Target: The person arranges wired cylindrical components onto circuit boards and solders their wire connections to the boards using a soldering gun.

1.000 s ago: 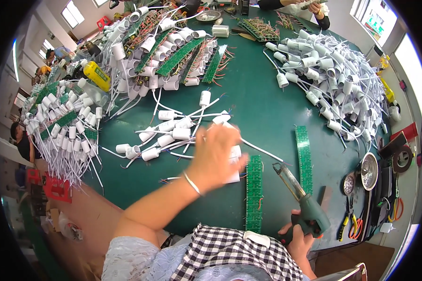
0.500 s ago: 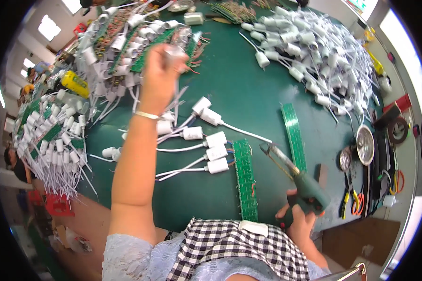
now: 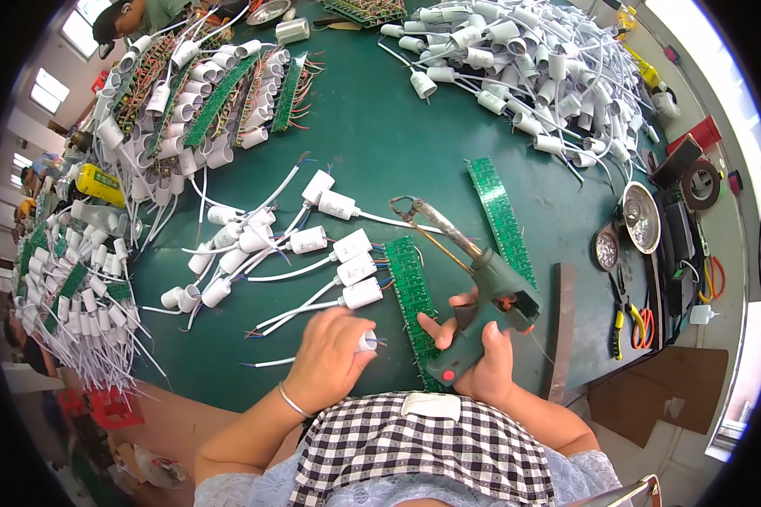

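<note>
My left hand (image 3: 328, 353) is closed around a white plastic cylinder (image 3: 367, 340), whose thin wires point right and whose white cable comes out on the left. My right hand (image 3: 492, 367) grips a green soldering gun (image 3: 500, 291), its metal tip aimed up and to the left. Beneath that hand lies a long green circuit board (image 3: 407, 283), its lower end partly covered by the gun. Several white cylinders (image 3: 355, 270) with cables lie along the board's left edge, their wires at the board. A second green circuit board (image 3: 500, 221) rests beyond the gun.
Large heaps of white cabled cylinders (image 3: 516, 63) stand at far right and left, the far-left one with wired boards (image 3: 220, 101). To the right are a metal bar (image 3: 560, 329), metal bowls (image 3: 641, 218), pliers (image 3: 624, 325) and orange-handled scissors (image 3: 644, 328). Another person (image 3: 131, 19) is at the far left.
My left hand has come back from the far-left heap to near my body and now holds a white cylinder. My right hand has brought the soldering gun left, over the near board.
</note>
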### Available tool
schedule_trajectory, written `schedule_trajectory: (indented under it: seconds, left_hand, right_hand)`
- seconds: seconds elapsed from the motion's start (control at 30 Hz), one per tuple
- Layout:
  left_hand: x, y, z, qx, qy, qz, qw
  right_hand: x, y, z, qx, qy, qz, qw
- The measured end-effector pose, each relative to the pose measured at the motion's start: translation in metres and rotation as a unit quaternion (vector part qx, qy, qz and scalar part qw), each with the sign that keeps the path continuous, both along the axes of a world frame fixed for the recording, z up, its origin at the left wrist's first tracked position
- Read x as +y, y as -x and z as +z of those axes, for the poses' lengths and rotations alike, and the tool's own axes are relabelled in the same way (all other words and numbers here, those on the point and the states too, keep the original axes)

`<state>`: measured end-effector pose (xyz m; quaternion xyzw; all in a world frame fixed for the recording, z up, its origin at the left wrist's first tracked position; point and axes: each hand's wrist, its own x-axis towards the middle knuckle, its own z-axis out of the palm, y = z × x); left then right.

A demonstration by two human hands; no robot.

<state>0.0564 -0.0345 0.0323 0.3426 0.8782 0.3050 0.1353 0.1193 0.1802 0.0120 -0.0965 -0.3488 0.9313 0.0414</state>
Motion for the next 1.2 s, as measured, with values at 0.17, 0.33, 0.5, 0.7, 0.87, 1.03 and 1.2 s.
schedule_trajectory:
  seconds: [0.17,0.33,0.5,0.7,0.87,1.03,1.2]
  left_hand:
    - [-0.006,0.008,-0.012,0.093,0.029,0.029,0.995]
    - [0.003,0.020,-0.006,0.076,-0.034,0.025,0.996]
    - [0.034,0.055,0.008,0.157,-0.088,-0.007,0.984]
    - [0.039,0.040,0.000,0.096,-0.071,0.028,0.992]
    - [0.038,0.030,-0.006,0.075,-0.011,0.066,0.995]
    - [0.045,0.038,-0.007,0.147,-0.041,0.063,0.986]
    - [0.052,0.035,-0.008,0.172,-0.026,0.082,0.981]
  right_hand:
    - [0.000,-0.001,-0.007,-0.019,0.033,-0.037,0.999]
    - [0.000,-0.002,-0.004,-0.034,0.040,-0.062,0.997]
    - [0.011,-0.007,-0.006,-0.044,0.035,-0.131,0.990]
    - [0.052,-0.049,0.003,0.002,-0.165,-0.261,0.951]
    - [0.076,-0.065,0.019,-0.023,-0.307,-0.333,0.891]
    - [0.092,-0.064,0.038,0.015,-0.419,-0.301,0.856]
    - [0.076,-0.081,0.027,-0.066,-0.403,-0.096,0.908]
